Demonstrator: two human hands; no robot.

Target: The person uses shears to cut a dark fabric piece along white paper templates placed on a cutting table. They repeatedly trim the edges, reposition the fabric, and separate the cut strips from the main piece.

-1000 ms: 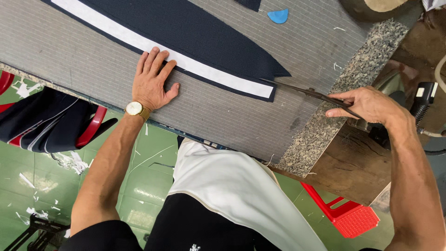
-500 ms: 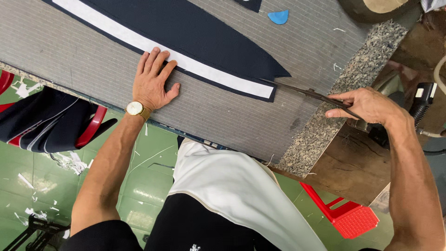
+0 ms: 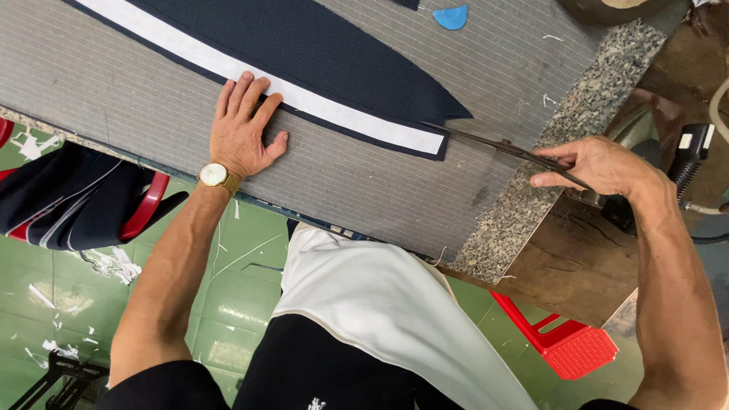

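At the far left, below the table's edge, a heap of dark fabric point(image 3: 68, 199) is seen draped over a red plastic chair point(image 3: 149, 206), and white scraps point(image 3: 114, 264) are scattered on the green floor point(image 3: 235, 296). The table point(image 3: 137, 99), covered in grey ribbed cloth, is crossed diagonally by a long piece of navy fabric point(image 3: 319, 53) edged with a white strip point(image 3: 228, 68). The left hand point(image 3: 243, 129) is laid flat and open on the table, nothing being grasped; its fingertips are pressed onto the white strip and the navy edge, and a gold wristwatch point(image 3: 214, 175) is worn on its wrist. Below the table's edge, a white shirt point(image 3: 372, 296) and dark trousers point(image 3: 319, 372) are seen.

Further right, the navy fabric is seen to end in a pointed tip, with the white strip cut off square just beneath it. A pair of scissors point(image 3: 493, 146) is held there, its blades' tip at the end of the white strip and touching or just beside it; whether the blades are apart cannot be told. A blue, rounded piece of chalk point(image 3: 451, 17) is lying on the table near its far edge, well apart from both hands. The right hand point(image 3: 600, 163) is closed around the scissors' handles, beyond the speckled stone border point(image 3: 562, 144) of the table. A red stool point(image 3: 569, 345) stands on the floor below.
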